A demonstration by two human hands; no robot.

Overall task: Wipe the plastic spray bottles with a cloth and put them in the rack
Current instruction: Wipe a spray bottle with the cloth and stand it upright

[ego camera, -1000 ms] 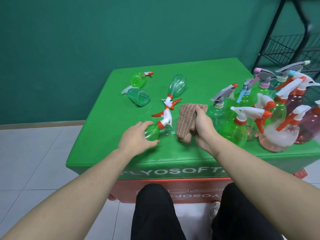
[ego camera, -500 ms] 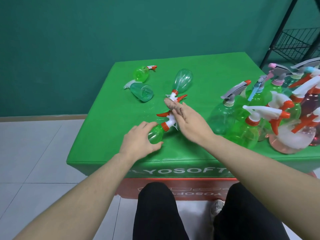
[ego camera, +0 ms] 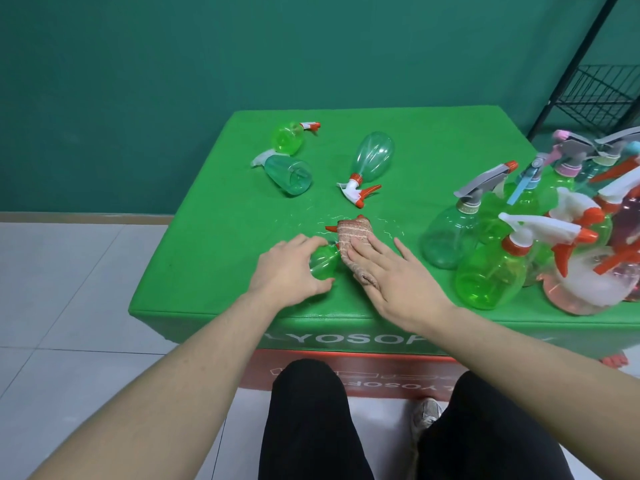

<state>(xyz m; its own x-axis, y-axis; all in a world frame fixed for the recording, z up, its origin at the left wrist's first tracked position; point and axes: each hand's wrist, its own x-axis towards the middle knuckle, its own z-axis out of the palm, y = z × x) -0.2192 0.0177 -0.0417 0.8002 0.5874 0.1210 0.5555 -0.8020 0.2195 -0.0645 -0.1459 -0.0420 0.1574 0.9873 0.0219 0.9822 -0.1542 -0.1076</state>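
A small green spray bottle lies on its side near the front of the green table. My left hand grips its body. A brown striped cloth covers the bottle's neck and sprayer; only a red trigger tip shows. My right hand presses flat on the cloth with straight fingers. A black wire rack stands at the far right behind the table.
Three more bottles lie on the table's far left: a green one, a teal one and a clear teal one. Several upright green and pink spray bottles crowd the right side. Tiled floor lies to the left.
My right hand brought the cloth from beside the bottle over its sprayer end and now lies flat on it. My left hand stayed on the bottle's body.
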